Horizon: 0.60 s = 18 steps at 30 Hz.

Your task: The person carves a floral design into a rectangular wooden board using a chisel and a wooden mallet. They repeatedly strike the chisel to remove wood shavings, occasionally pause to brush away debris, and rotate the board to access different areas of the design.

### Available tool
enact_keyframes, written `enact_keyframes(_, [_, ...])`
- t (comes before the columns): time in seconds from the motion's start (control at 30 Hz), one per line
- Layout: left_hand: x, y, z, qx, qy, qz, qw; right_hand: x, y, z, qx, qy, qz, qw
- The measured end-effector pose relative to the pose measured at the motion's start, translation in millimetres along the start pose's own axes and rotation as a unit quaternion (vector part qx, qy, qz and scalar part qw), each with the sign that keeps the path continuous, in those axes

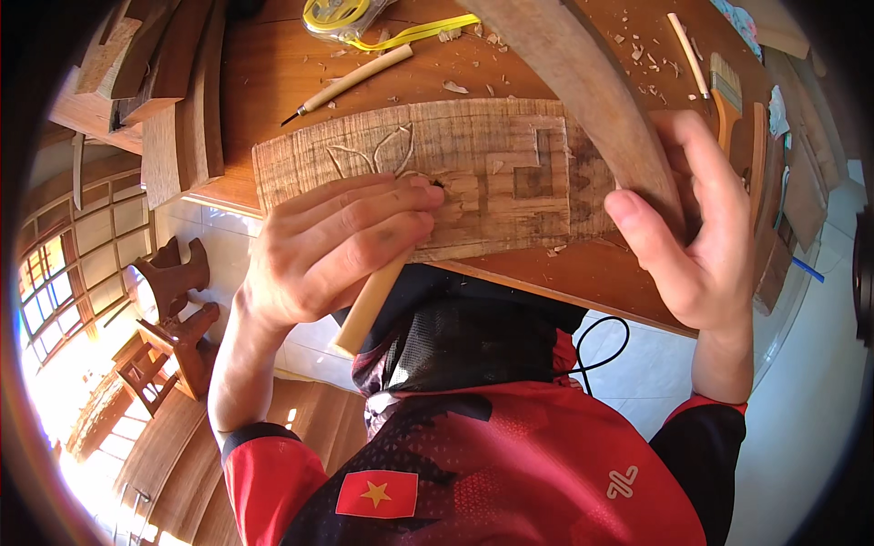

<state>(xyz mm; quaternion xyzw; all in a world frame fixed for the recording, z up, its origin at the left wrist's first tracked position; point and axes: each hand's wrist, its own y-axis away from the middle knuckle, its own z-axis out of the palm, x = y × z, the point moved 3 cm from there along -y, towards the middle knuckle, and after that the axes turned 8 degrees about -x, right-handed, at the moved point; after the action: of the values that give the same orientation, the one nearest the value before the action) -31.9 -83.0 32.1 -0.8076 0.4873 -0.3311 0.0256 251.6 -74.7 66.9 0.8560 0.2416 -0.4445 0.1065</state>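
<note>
1. Centre of the frame, and here's the board (496, 164), lying on the counter (264, 82) along its near edge, leaf-like outlines cut at its left, squared-off grooves at its right.
2. Left of centre, the left hand (314, 250) rests over the board, fingers curled together and closed around a tool (371, 305); its pale handle juts out below them, slanting down-left. The fingers hide its working end.
3. Over to the right, the right hand (706, 237) has the lower end of the curved wood (596, 86) pinched, thumb on one side, fingers on the other. That piece sweeps up past the top of the frame, crossing above the board's right end.
4. Top, left of centre: a tape measure (339, 13), yellow blade out, and below it a carver (355, 84), dark tip pointing down-left.
5. Upper right, a brush (726, 96) beside a slim stick (686, 53).
6. Shavings (454, 87) scattered across the top; planks (196, 118) stacked upper left.
</note>
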Motion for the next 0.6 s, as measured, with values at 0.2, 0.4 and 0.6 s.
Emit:
enact_keyframes(0.2, [-4,-4,-5,-0.027,0.03,0.019,0.999,-23,-7,-5,-0.019,-0.087,0.109,0.99])
enact_keyframes(0.4, [-11,-4,-5,-0.024,0.035,0.017,0.999,-33,-14,-9,-0.058,0.051,-0.086,0.993])
enact_keyframes(0.6, [-3,0,-2,-0.03,0.004,0.016,0.999,-59,-1,7,-0.123,0.162,-0.212,0.956])
